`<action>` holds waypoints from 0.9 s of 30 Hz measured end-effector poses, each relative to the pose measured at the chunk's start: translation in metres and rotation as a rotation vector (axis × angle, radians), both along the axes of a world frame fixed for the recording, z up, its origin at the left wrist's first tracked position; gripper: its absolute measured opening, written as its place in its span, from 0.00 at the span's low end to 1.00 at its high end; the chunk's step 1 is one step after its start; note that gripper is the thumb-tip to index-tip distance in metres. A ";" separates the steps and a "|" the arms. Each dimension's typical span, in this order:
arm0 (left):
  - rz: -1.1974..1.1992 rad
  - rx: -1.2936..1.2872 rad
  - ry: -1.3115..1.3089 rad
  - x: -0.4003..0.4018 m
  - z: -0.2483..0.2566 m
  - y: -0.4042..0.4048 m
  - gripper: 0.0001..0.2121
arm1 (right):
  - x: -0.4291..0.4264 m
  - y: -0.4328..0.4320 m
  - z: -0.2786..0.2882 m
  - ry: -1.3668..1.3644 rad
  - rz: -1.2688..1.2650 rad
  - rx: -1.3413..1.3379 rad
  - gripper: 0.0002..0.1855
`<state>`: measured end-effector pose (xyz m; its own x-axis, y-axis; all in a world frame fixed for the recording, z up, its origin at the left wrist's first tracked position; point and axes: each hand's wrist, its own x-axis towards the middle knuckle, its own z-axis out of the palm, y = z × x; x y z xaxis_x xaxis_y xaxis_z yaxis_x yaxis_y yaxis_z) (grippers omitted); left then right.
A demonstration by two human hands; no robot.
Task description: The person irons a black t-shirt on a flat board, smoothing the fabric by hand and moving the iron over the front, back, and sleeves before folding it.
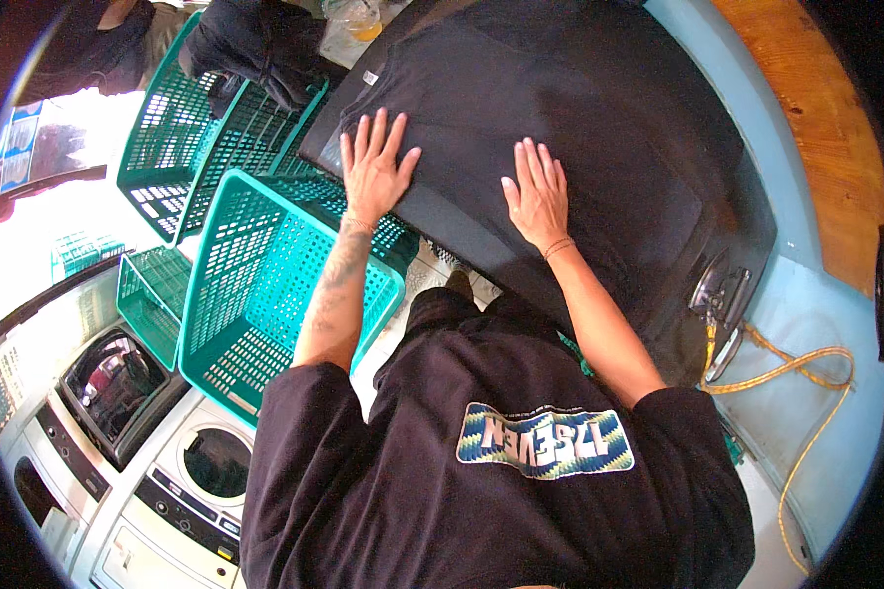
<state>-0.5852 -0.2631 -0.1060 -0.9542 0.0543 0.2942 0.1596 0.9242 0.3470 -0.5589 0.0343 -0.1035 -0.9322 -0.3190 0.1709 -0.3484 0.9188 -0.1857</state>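
A dark T-shirt [479, 96] lies spread over a black-covered table [431, 213], a small white tag showing near its collar. My left hand [376, 166] rests flat near the collar end, at the table's near left edge, fingers apart. Farther right, my right hand [539, 193] lies palm down on the dark cloth with its fingers slightly spread. Neither hand grips anything. A clothes iron [711, 287] with a yellow cord stands at the right end of the table, well away from my right hand.
Green plastic baskets [225, 294] stand at the left, close to my left forearm; dark clothes [254, 44] hang over one farther back. Front-loading machines [214, 460] are at lower left. The iron's cord [818, 357] loops over a light blue surface [788, 316]. A plastic cup [365, 26] stands beyond the table.
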 end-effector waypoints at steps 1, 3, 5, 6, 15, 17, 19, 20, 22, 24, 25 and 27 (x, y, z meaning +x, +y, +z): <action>-0.003 -0.085 -0.027 0.007 -0.009 -0.008 0.32 | 0.002 -0.001 -0.002 -0.007 0.004 -0.004 0.33; 0.021 -0.115 -0.077 0.006 -0.024 -0.017 0.36 | -0.003 0.002 -0.005 -0.013 0.035 0.013 0.35; 0.001 -0.091 -0.093 0.007 -0.029 -0.024 0.36 | -0.006 0.010 -0.006 -0.059 0.091 -0.053 0.32; 0.010 -0.122 -0.133 0.006 -0.024 -0.022 0.37 | -0.007 0.019 0.000 -0.034 0.078 -0.015 0.32; -0.095 -0.007 -0.131 0.065 -0.006 0.138 0.34 | 0.136 0.159 0.017 -0.128 -0.130 0.111 0.33; -0.088 -0.136 -0.075 0.067 -0.007 0.138 0.33 | 0.160 0.187 -0.002 -0.141 -0.181 0.152 0.33; -0.117 -0.125 -0.035 0.065 -0.013 0.133 0.33 | 0.153 0.182 0.004 -0.103 -0.178 0.029 0.33; -0.124 -0.140 -0.068 0.067 -0.012 0.130 0.34 | 0.154 0.182 0.006 -0.114 -0.182 0.023 0.34; -0.063 -0.187 -0.134 0.064 -0.006 0.133 0.36 | 0.153 0.193 0.010 -0.110 -0.137 0.013 0.34; 0.031 -0.208 -0.130 0.069 -0.004 0.154 0.39 | 0.146 0.218 0.033 0.000 -0.141 0.024 0.31; 0.023 -0.243 -0.127 0.078 -0.001 0.171 0.39 | 0.138 0.239 0.056 0.095 -0.176 0.048 0.28; -0.184 -0.119 -0.043 0.103 0.011 0.225 0.37 | 0.118 0.302 0.091 0.178 -0.271 -0.035 0.23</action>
